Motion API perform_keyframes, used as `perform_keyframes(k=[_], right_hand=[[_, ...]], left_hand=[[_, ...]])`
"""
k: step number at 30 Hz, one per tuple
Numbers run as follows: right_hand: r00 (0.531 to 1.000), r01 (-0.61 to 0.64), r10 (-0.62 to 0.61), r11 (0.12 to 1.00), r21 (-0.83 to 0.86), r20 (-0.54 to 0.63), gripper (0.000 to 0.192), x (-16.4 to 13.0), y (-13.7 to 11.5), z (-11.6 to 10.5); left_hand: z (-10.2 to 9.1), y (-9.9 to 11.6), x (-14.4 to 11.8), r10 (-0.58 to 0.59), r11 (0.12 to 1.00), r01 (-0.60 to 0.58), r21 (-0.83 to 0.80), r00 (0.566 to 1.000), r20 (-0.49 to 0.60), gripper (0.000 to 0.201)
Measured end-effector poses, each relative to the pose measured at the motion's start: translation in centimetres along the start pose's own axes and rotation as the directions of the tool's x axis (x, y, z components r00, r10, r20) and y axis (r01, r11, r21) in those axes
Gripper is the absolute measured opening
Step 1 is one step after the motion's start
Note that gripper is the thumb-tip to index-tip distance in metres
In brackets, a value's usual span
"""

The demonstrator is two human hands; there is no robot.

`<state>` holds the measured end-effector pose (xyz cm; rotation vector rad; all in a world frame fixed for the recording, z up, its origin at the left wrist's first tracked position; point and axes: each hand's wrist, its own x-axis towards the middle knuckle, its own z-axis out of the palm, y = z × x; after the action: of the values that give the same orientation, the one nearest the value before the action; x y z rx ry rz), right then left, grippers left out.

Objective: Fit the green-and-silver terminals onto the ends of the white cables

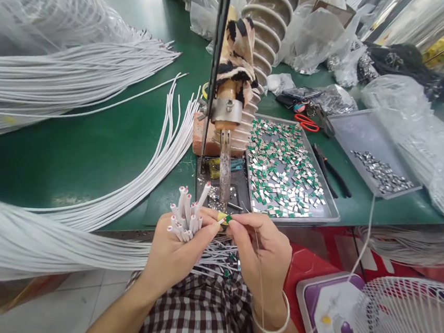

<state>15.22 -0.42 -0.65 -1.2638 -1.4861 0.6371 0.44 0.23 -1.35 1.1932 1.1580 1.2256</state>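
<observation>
- Our left hand (176,254) is closed around a bundle of white cable ends (186,213), just off the desk's (90,143) front edge
- Our right hand (263,249) pinches a small green chip (227,218) between thumb and forefinger, touching the left fingertips
- A metal tray (329,211) of green chips sits at the front edge, right of the soldering iron (224,172)

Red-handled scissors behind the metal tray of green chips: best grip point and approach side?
Probably the red-handled scissors by their handle loops, from above. They lie flat on the green table, loops exposed, the metal tray edge close in front and dark clutter at the blade end.
</observation>
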Motion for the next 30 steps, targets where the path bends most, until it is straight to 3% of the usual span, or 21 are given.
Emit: perform_keyframes(k=[8,11,15,20,27,30], right_hand=[[0.997,0.066,-0.066,0.998,-0.006,-0.030,0.013,-0.1,0.1,0.0],[0.993,0.065,-0.062,0.998,0.020,-0.105,0.024,-0.2,0.4,0.0],[0.979,0.090,-0.078,0.994,0.058,-0.187,0.025,-0.2,0.5,0.0],[0.964,0.161,-0.180,0.981,-0.109,-0.197,0.017,0.0,-0.1,-0.2],[0.916,0.308,-0.310,0.950,-0.048,-0.254,0.015,0.2,0.2,-0.5],[0.925,0.298,-0.287,0.954,0.010,-0.251,0.020,0.3,0.2,-0.6]], left_hand=[[-0.2,0.2,-0.1,-0.023,0.999,0.022,0.029,0.999,0.024,0.022],[-0.3,0.4,0.0,-0.012,0.999,0.012,0.041,1.000,0.014,0.023],[-0.4,0.6,0.3,-0.025,0.999,0.024,0.028,1.000,0.015,0.023],[-0.4,1.0,0.6,-0.023,0.999,0.023,0.027,1.000,0.005,0.022],[-0.5,1.2,0.6,-0.021,1.000,0.020,0.015,1.000,0.011,0.021],[-0.4,1.2,0.6,-0.028,1.000,0.028,0.013,1.000,0.008,0.021]])
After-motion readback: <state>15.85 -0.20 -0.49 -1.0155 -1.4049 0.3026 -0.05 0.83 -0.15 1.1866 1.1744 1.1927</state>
